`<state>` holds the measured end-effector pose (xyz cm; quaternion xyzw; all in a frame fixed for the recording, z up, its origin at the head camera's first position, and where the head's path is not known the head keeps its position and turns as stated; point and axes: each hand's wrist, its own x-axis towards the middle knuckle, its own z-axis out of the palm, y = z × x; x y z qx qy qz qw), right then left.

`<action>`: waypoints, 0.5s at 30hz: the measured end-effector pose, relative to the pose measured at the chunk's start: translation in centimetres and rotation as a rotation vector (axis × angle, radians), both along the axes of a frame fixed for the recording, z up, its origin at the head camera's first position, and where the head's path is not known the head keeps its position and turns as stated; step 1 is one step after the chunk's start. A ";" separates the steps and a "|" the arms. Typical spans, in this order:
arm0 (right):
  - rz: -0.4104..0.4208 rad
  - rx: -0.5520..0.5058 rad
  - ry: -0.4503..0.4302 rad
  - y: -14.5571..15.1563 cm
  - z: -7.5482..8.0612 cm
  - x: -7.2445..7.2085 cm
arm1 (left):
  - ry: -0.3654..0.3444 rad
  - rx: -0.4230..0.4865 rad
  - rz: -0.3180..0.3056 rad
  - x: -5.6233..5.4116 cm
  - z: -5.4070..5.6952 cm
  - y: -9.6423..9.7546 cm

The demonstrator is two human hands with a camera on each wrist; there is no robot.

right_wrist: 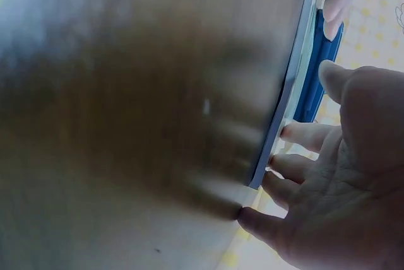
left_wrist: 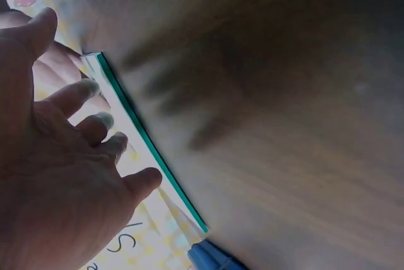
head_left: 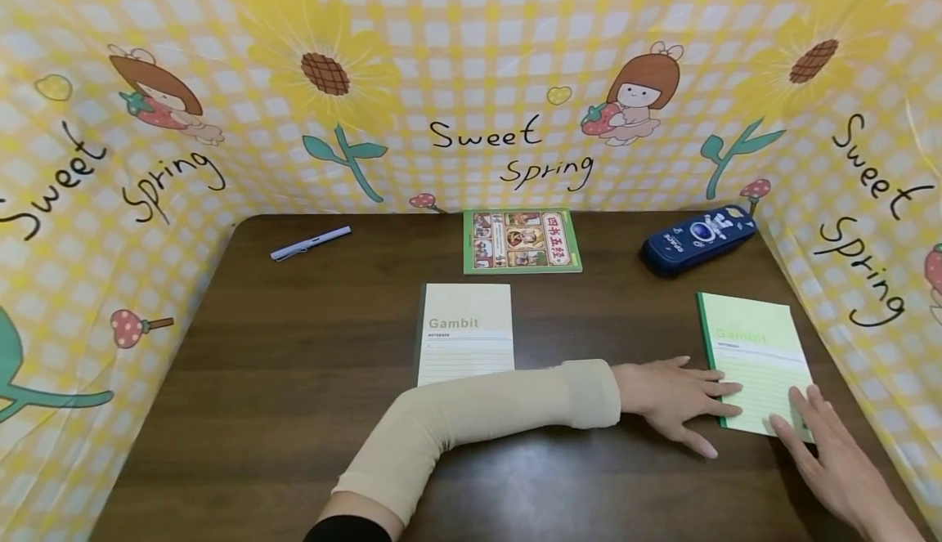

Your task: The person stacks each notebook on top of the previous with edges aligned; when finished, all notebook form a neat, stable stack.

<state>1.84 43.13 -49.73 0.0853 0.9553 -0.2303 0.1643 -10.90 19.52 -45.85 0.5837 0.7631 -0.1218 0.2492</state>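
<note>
A pale green notebook (head_left: 761, 362) with a dark green spine lies at the right of the table. My left hand (head_left: 673, 399), reaching across from a cream sleeve, spreads straight fingers over the spine side of it; in the left wrist view the same hand (left_wrist: 69, 150) has its fingertips along the green spine (left_wrist: 151, 144). At the lower right corner of the notebook, my right hand (head_left: 835, 452) rests extended fingers on the edge. The right wrist view shows that hand (right_wrist: 315, 175) with fingertips at the notebook's dark-looking edge (right_wrist: 284, 93).
Left of the hands lies a white notebook (head_left: 467, 321), its lower part hidden behind the sleeve (head_left: 515, 403). A green-bordered picture book (head_left: 522, 241), a dark blue pencil case (head_left: 697, 239) and a light purple pen (head_left: 311, 244) lie along the back. Checked cloth walls (head_left: 478, 35) enclose the table.
</note>
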 end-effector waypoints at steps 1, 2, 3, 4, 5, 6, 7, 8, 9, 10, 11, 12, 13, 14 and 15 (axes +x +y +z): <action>-0.004 0.000 -0.001 0.0 0.0 0.1 | -0.004 -0.013 -0.001 0.2 0.0 0.2; -0.008 -0.002 -0.001 -0.1 -0.1 0.1 | -0.008 -0.025 -0.001 0.3 0.0 0.3; -0.011 -0.001 0.006 -0.2 -0.1 0.2 | -0.009 -0.038 -0.001 0.4 0.1 0.3; -0.011 0.000 0.010 -0.2 -0.2 0.2 | -0.014 -0.047 0.000 0.4 0.0 0.3; -0.008 -0.002 0.012 -0.2 -0.3 0.2 | -0.018 -0.055 0.002 0.5 0.0 0.3; -0.004 -0.006 0.015 -0.2 -0.3 0.2 | -0.020 -0.061 0.003 0.5 0.0 0.3; -0.003 -0.014 0.026 -0.3 -0.3 0.2 | -0.024 -0.063 0.004 0.5 0.0 0.3; 0.000 -0.023 0.032 -0.3 -0.4 0.3 | -0.028 -0.062 0.002 0.5 0.0 0.2; 0.002 -0.031 0.039 -0.3 -0.4 0.4 | -0.032 -0.061 -0.002 0.5 0.0 0.2; 0.004 -0.038 0.039 -0.3 -0.4 0.4 | -0.036 -0.061 -0.003 0.5 0.0 0.2; 0.005 -0.044 0.047 -0.4 -0.3 0.4 | -0.037 -0.064 -0.005 0.5 0.0 0.1; 0.009 -0.048 0.055 -0.5 -0.3 0.4 | -0.037 -0.067 -0.005 0.4 0.0 0.1; 0.010 -0.053 0.060 -0.6 -0.3 0.4 | -0.036 -0.071 -0.004 0.3 0.0 0.0; 0.013 -0.058 0.060 -0.7 -0.3 0.4 | -0.033 -0.076 -0.004 0.3 0.0 -0.1; 0.017 -0.063 0.061 -0.9 -0.2 0.3 | -0.028 -0.083 -0.004 0.2 0.1 -0.2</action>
